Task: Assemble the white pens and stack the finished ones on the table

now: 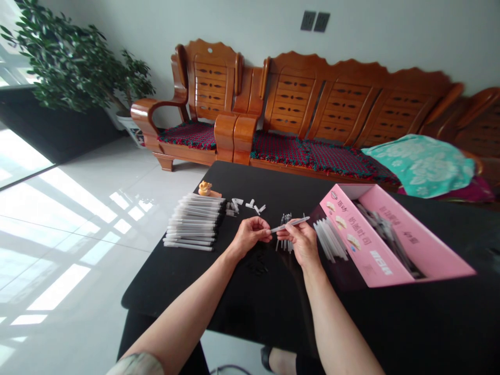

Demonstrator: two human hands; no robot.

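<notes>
Indoors: a pale wall (pixel 250 23) with two dark sockets (pixel 314 21), and a glossy tiled floor (pixel 128 219) streaked with window light.
Seating: wooden benches (pixel 297 99) with red-and-green seat covers (pixel 281 151); a turquoise cloth (pixel 425 164) lies at the right.
Corner: a leafy plant (pixel 78 67) stands at the far left.
Table: black, shiny, round-cornered table (pixel 253 302) before the benches.
Pen: a slim whitish pen (pixel 279 228), slightly tilted, above the table between both hands.
Left hand (pixel 252 230): thumb and fingertips pinched at the pen's left end.
Right hand (pixel 302 242): fingers closed around the pen, its other end poking out beyond.
Beneath the right hand: thin refills (pixel 279 242).
Left side: a row of whitish pens (pixel 191 224), small white caps (pixel 250 203), an orange figurine (pixel 205 187).
Right side: loose whitish tubes (pixel 330 240) beside a pink box (pixel 367 260); its grey contents are unclear.
</notes>
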